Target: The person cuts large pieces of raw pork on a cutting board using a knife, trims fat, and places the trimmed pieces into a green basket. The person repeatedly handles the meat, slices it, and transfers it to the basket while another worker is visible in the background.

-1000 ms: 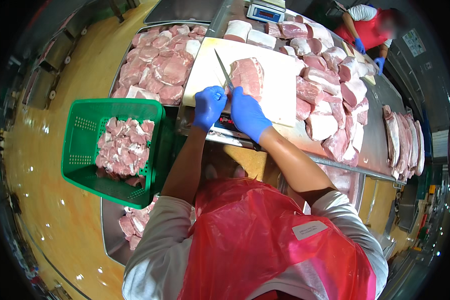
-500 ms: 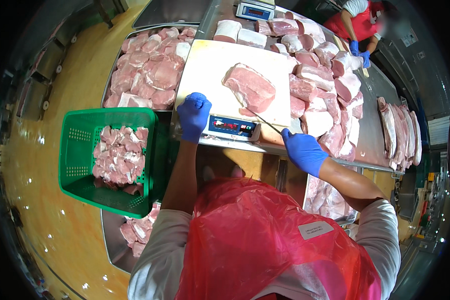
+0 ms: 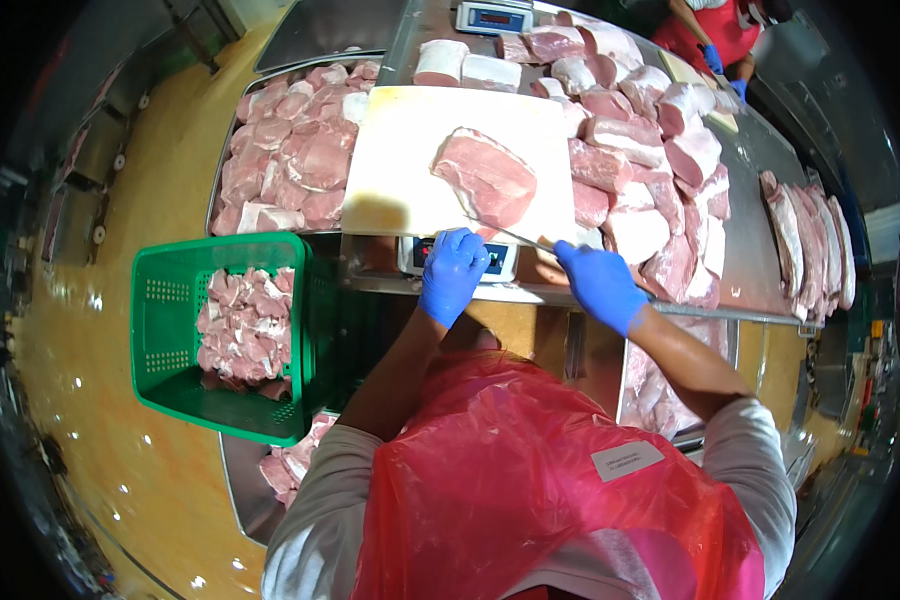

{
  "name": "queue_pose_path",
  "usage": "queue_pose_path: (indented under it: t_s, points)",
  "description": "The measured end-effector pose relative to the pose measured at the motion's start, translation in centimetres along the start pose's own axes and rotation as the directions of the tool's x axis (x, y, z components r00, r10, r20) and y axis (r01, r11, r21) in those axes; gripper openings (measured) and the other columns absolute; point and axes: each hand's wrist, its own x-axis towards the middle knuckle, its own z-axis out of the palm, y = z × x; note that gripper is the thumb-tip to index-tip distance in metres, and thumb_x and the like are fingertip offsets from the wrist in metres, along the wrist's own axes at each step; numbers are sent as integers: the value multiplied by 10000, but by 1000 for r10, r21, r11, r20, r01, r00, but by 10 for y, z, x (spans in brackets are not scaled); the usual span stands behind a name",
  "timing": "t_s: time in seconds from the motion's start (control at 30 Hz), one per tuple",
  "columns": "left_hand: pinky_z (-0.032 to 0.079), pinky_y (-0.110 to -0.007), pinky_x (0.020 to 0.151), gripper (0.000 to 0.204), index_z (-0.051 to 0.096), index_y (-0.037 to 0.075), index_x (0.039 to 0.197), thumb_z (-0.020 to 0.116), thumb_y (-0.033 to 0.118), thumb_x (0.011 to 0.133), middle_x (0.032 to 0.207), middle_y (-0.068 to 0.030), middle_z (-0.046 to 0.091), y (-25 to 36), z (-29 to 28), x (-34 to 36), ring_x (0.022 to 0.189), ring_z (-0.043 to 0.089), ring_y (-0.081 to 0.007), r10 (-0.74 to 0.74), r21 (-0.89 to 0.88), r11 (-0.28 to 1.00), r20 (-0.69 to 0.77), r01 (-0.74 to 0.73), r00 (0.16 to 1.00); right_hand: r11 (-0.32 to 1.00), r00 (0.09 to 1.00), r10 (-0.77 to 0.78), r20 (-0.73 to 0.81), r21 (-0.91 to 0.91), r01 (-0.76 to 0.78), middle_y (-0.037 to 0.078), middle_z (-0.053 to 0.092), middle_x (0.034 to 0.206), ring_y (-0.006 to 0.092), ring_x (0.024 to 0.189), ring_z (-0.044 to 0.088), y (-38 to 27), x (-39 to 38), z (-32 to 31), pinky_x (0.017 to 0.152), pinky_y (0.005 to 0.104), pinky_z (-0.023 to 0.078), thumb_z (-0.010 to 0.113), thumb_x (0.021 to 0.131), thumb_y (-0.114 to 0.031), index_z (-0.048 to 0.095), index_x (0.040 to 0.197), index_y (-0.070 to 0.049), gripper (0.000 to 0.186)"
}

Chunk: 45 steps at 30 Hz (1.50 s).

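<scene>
A slab of pink meat (image 3: 482,172) lies on the white cutting board (image 3: 390,135), which sits over a digital scale (image 3: 503,258). My right hand (image 3: 598,282), blue-gloved, is closed on the handle of a long knife (image 3: 522,236), whose blade points left toward the board's front edge and the slab. My left hand (image 3: 452,272), also blue-gloved, is curled closed at the front of the scale, partly covering its display; what it holds, if anything, is hidden.
Meat fills a tray (image 3: 218,194) at left, above a green crate (image 3: 150,330) of trimmings. Loins (image 3: 630,140) crowd the steel table at right, with long strips (image 3: 802,245). A second scale (image 3: 495,18) and co-worker (image 3: 685,40) are at the back; another tray (image 3: 245,480) sits below.
My right hand moved from beside the slab to the right and down with the knife, then slightly up. My left hand moved rightward and down to the scale. The board's front now shows the scale.
</scene>
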Motion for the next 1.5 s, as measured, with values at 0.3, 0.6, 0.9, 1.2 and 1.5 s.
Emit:
queue_pose_path:
  t_s: [0.3,0.6,0.9,1.2,1.5]
  points:
    - [516,-387,699,114,634,81,782,714,13,740,843,-79,632,-8,-42,23,777,619,-272,38,123,991,165,-59,986,992,995,-87,-51,92,91,215,685,878,415,832,678,4,28,20,706,503,529,559,934,-152,552,1210,-70,288]
    - [520,-453,852,143,669,4,881,690,139,838,891,-202,664,-50,-232,1,883,628,-368,-172,896,393,-148,205,974,626,980,200,-11,771,-119,51,621,789,139,678,588,105,-26,33,638,315,491,511,1049,-245,598,1062,-66,199]
    - [543,-309,901,396,514,43,1354,607,185,997,1214,-78,616,-45,-11,59,1079,632,-164,-511,-764,115,503,635,697,-45,998,55,-22,999,25,-18,633,953,81,849,572,35,162,18,792,246,475,561,1032,-214,639,1126,-53,202]
    - [475,-466,1027,482,497,65,1377,387,368,1018,1323,-135,585,-134,-73,92,1184,588,-282,-458,-938,215,148,271,877,17,973,44,-225,974,224,81,654,1205,92,945,610,-48,89,-87,811,223,486,501,1047,-186,545,1327,8,344]
    - [511,-320,867,149,624,-14,1024,618,84,911,1039,-97,644,-116,3,167,943,626,-208,-385,-395,907,-642,145,663,-58,778,628,-11,996,61,114,678,1177,217,1078,657,103,-74,29,854,401,560,466,1065,-306,561,1261,-48,338]
